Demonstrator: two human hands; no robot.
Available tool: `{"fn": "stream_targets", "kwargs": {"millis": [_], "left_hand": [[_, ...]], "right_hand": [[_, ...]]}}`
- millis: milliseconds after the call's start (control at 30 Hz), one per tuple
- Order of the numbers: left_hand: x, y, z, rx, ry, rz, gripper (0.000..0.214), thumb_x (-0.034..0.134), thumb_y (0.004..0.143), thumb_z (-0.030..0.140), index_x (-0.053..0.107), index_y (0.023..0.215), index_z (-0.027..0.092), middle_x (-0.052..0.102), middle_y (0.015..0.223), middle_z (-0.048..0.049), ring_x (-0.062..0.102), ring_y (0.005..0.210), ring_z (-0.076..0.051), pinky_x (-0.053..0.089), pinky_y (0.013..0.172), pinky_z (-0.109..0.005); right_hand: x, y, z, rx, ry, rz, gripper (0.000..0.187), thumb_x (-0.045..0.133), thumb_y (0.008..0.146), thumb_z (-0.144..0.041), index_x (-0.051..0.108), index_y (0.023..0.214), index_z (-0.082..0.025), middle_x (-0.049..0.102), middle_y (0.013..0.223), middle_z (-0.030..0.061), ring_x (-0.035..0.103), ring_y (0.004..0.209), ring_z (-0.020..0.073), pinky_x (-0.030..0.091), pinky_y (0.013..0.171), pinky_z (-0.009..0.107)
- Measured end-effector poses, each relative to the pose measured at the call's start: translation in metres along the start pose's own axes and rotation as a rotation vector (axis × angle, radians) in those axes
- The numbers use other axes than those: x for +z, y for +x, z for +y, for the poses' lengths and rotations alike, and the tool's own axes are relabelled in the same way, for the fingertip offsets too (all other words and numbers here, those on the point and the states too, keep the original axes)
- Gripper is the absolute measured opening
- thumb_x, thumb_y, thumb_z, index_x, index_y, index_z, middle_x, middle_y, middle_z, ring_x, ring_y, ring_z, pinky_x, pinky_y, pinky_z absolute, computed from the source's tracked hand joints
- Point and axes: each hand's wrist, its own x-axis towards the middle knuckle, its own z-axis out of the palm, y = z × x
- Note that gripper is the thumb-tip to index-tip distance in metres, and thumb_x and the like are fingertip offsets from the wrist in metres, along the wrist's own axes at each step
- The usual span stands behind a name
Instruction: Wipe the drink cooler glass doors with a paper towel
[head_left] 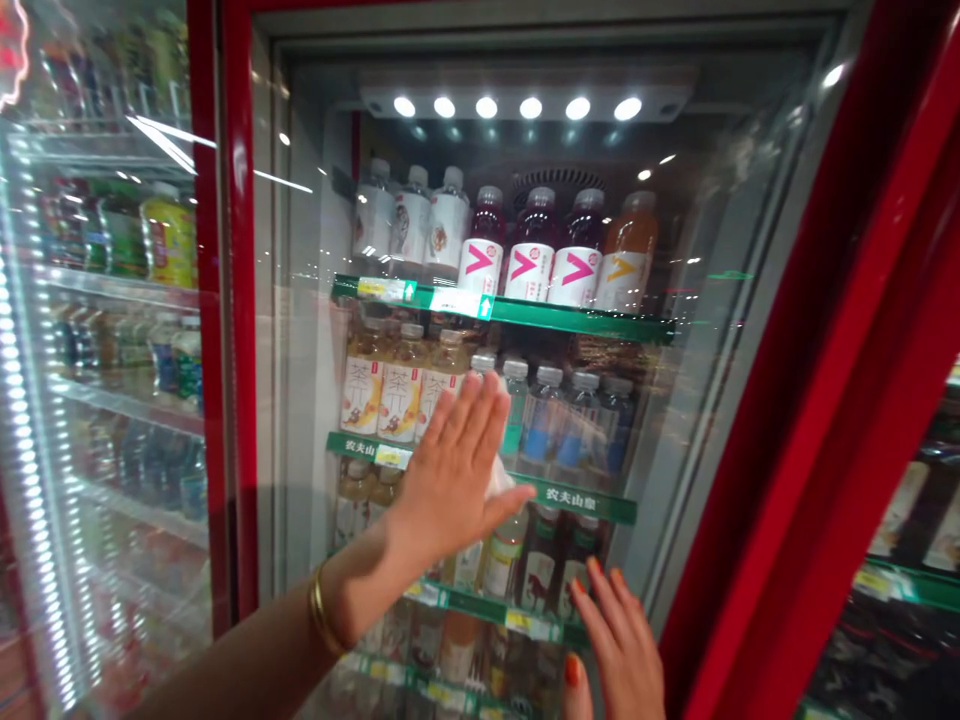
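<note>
My left hand [454, 475] lies flat against the glass door [705, 400] of a red-framed drinks fridge, fingers stretched upward and thumb out to the right. Under its palm a crumpled white tissue [501, 480] is pressed to the glass; only its edge shows between the thumb and forefinger. A gold bracelet [322, 610] circles the left wrist. Lower right, my right hand [619, 640] has its fingers spread, with orange nails and nothing in it. It is near the glass, but I cannot tell whether the fingertips touch.
Behind the glass, bottles with pink V labels [529, 270] and tea bottles [401, 395] line shelves with green edges [585, 320]. A red door frame [802, 420] slants along the right. Another lit fridge [120, 280] stands at left. Lights reflect in the glass.
</note>
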Motion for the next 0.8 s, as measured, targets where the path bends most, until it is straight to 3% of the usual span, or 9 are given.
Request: {"fn": "stream_targets", "kwargs": {"millis": [67, 133, 267, 400, 467, 533, 600, 700, 800], "left_hand": [[-0.002, -0.031, -0.002, 0.084, 0.030, -0.044, 0.111, 0.053, 0.100, 0.074, 0.002, 0.178, 0.014, 0.026, 0.184, -0.0153, 0.011, 0.175, -0.032, 0.016, 0.143, -0.053], [-0.011, -0.049, -0.030, -0.064, 0.072, -0.033, 0.112, 0.055, 0.100, 0.073, 0.000, 0.178, 0.013, 0.023, 0.183, -0.0209, 0.014, 0.174, -0.038, 0.012, 0.142, -0.063], [-0.020, -0.010, -0.071, -0.404, 0.032, 0.031, 0.105, 0.046, 0.106, 0.068, -0.008, 0.177, 0.013, -0.005, 0.186, -0.0204, 0.000, 0.173, -0.045, 0.001, 0.140, -0.071], [-0.008, 0.011, -0.014, -0.120, -0.035, 0.022, 0.100, 0.052, 0.106, 0.063, 0.000, 0.178, 0.016, 0.009, 0.187, -0.0153, 0.005, 0.175, -0.034, 0.005, 0.144, -0.057], [-0.003, -0.018, 0.006, 0.081, -0.046, -0.019, 0.099, 0.058, 0.104, 0.061, 0.009, 0.179, 0.019, 0.029, 0.183, -0.0132, 0.015, 0.174, -0.029, 0.010, 0.145, -0.050], [-0.003, -0.056, -0.006, 0.142, -0.048, -0.038, 0.097, 0.060, 0.103, 0.060, 0.012, 0.179, 0.023, 0.037, 0.180, -0.0108, 0.020, 0.173, -0.028, 0.011, 0.145, -0.049], [-0.009, -0.078, -0.044, -0.045, -0.015, -0.037, 0.100, 0.056, 0.103, 0.065, 0.006, 0.179, 0.024, 0.022, 0.185, -0.0119, 0.015, 0.174, -0.034, 0.008, 0.144, -0.058], [-0.020, -0.062, -0.092, -0.413, 0.004, 0.021, 0.095, 0.043, 0.107, 0.066, -0.001, 0.179, 0.022, 0.002, 0.187, -0.0152, 0.005, 0.174, -0.041, 0.005, 0.141, -0.069], [-0.016, -0.032, -0.076, -0.405, -0.001, 0.034, 0.099, 0.046, 0.107, 0.064, 0.000, 0.178, 0.013, 0.002, 0.187, -0.0202, 0.000, 0.175, -0.038, 0.005, 0.143, -0.063]], "right_hand": [[-0.006, 0.019, 0.003, -0.071, -0.142, 0.000, 0.075, 0.058, 0.106, -0.020, 0.033, 0.176, -0.035, 0.045, 0.177, 0.0071, 0.038, 0.167, 0.0388, 0.037, 0.133, 0.070], [-0.009, 0.043, 0.004, -0.128, -0.221, -0.010, 0.080, 0.060, 0.106, -0.021, 0.027, 0.178, -0.032, 0.029, 0.184, 0.0053, 0.021, 0.173, 0.0368, 0.024, 0.138, 0.070], [0.004, 0.090, -0.002, -0.161, -0.289, 0.007, 0.086, 0.059, 0.108, -0.035, 0.012, 0.180, -0.031, 0.022, 0.186, 0.0059, 0.013, 0.175, 0.0363, 0.015, 0.139, 0.073], [0.024, 0.111, -0.005, -0.180, -0.379, 0.036, 0.086, 0.060, 0.107, -0.044, 0.017, 0.179, -0.031, 0.033, 0.183, 0.0073, 0.020, 0.173, 0.0377, 0.011, 0.139, 0.075], [0.028, 0.110, -0.004, -0.176, -0.410, 0.054, 0.083, 0.060, 0.107, -0.046, 0.021, 0.179, -0.032, 0.036, 0.182, 0.0068, 0.021, 0.173, 0.0372, 0.010, 0.139, 0.075], [0.029, 0.108, -0.003, -0.172, -0.426, 0.079, 0.082, 0.060, 0.106, -0.048, 0.024, 0.178, -0.033, 0.036, 0.182, 0.0066, 0.017, 0.174, 0.0383, 0.010, 0.138, 0.077], [0.028, 0.106, -0.002, -0.175, -0.430, 0.097, 0.084, 0.061, 0.106, -0.050, 0.022, 0.178, -0.033, 0.033, 0.183, 0.0077, 0.010, 0.175, 0.0406, 0.010, 0.136, 0.080], [0.027, 0.108, -0.002, -0.173, -0.430, 0.107, 0.086, 0.060, 0.106, -0.053, 0.018, 0.179, -0.033, 0.030, 0.184, 0.0087, 0.009, 0.175, 0.0417, 0.010, 0.134, 0.083], [0.026, 0.110, -0.002, -0.179, -0.436, 0.123, 0.084, 0.059, 0.107, -0.053, 0.019, 0.179, -0.032, 0.026, 0.186, 0.0083, 0.012, 0.175, 0.0406, 0.010, 0.135, 0.081]]}}
